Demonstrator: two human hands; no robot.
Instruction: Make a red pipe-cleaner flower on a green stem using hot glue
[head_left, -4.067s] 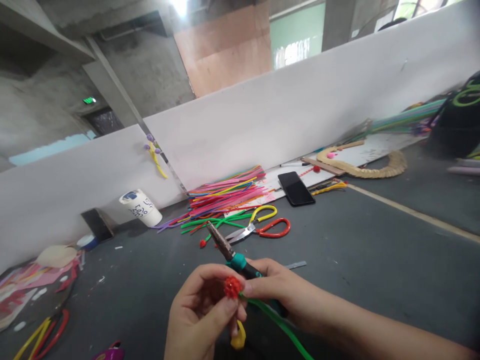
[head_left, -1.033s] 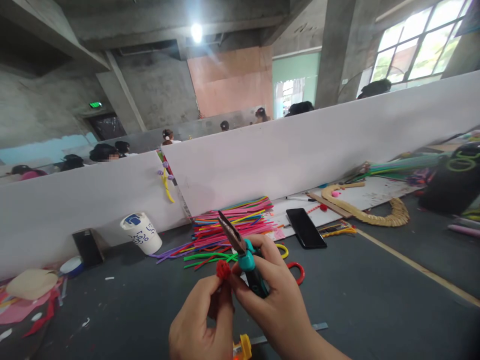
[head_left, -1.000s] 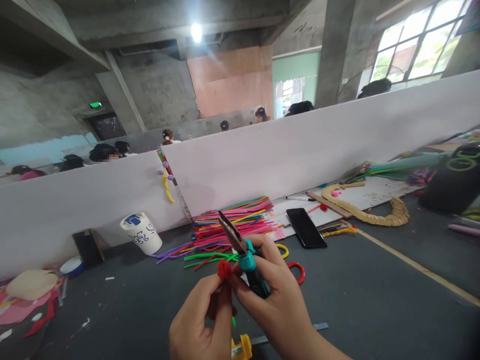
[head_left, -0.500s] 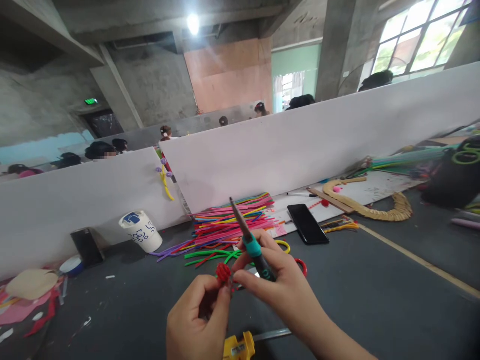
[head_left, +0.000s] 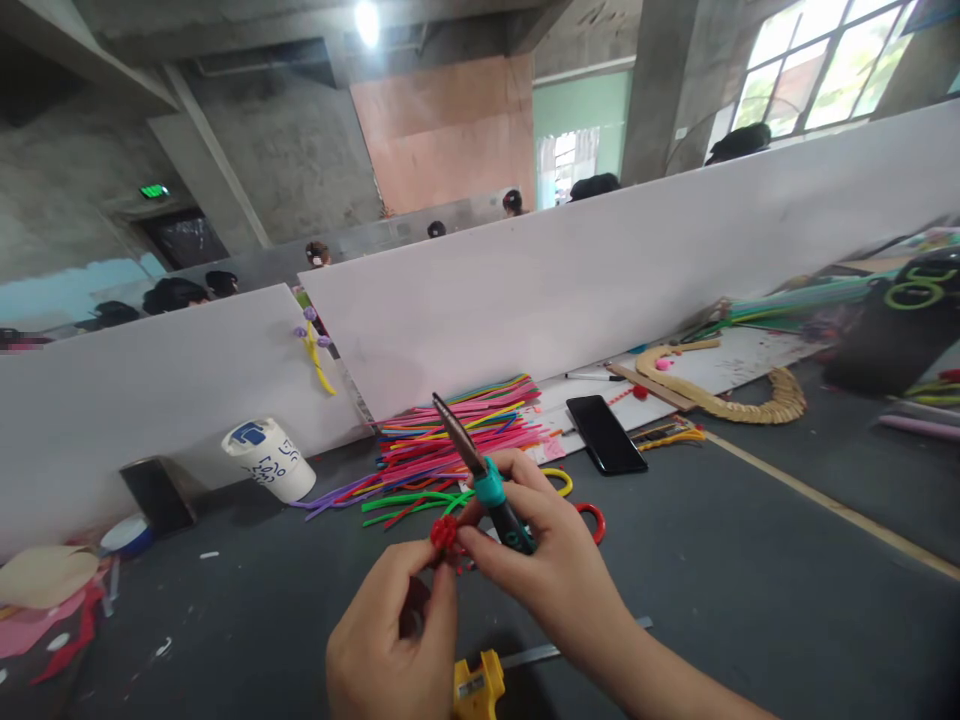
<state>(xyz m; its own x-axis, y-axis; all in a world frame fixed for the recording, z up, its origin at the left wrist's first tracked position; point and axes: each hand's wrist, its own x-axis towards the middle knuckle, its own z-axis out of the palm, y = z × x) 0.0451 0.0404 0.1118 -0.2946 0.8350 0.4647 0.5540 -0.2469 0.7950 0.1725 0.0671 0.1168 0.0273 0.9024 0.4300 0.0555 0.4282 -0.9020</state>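
Observation:
My left hand [head_left: 397, 625] pinches a small red fuzzy flower [head_left: 443, 533] between thumb and forefinger. In my right hand [head_left: 551, 550] a pair of pliers [head_left: 487, 485] with teal and black handles points up and left. The right thumb and fingertips also touch the flower's right side. Below the hands lies a yellow glue gun [head_left: 478, 684], partly covered by my left hand, with a clear stick [head_left: 536, 655] behind it. A red loop [head_left: 592, 522] and a yellow loop [head_left: 559, 482] show behind my right hand; the rest of them is hidden.
Colourful pipe cleaners [head_left: 457, 430] lie in a heap against the white partition [head_left: 525, 300]. A black phone [head_left: 606, 434] rests to the right, near a curved tan piece [head_left: 750, 405]. On the left stand a white cup [head_left: 274, 460] and a dark upright phone-like object [head_left: 157, 495]. People sit beyond the partition.
The right fingertips have closed in on the red flower, and its face has turned slightly. The pliers tilt a little further left. The whole view has shifted slightly.

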